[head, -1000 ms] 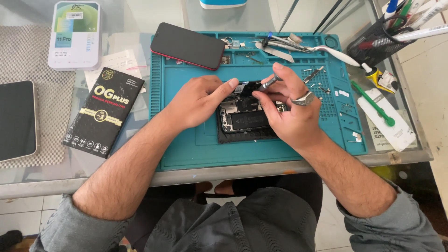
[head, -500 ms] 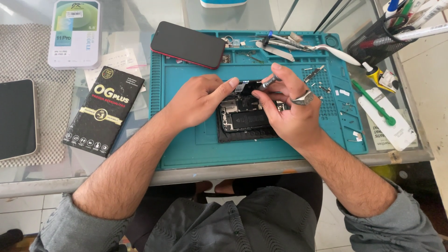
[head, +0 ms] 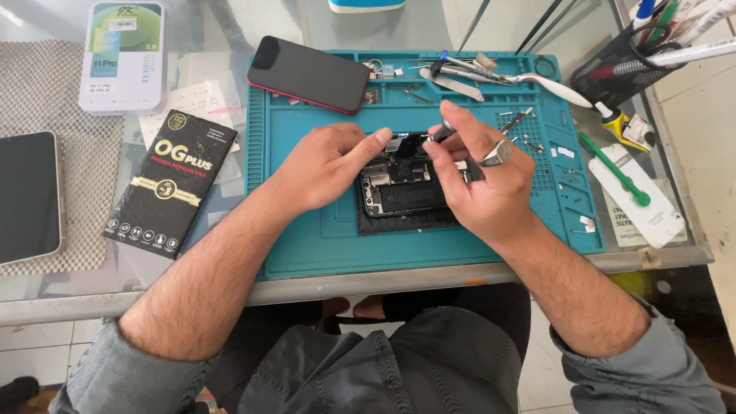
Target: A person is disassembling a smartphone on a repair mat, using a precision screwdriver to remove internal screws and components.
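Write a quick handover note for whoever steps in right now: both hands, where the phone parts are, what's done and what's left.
Left hand: steadies the opened phone on the teal mat, fingertip at its top edge.
Right hand: pinches a slim tool over the phone's top.
Red-edged phone lies face up at the mat's back left.
Done: phone opened, insides exposed.
Left: work at the top edge; phone not yet closed.
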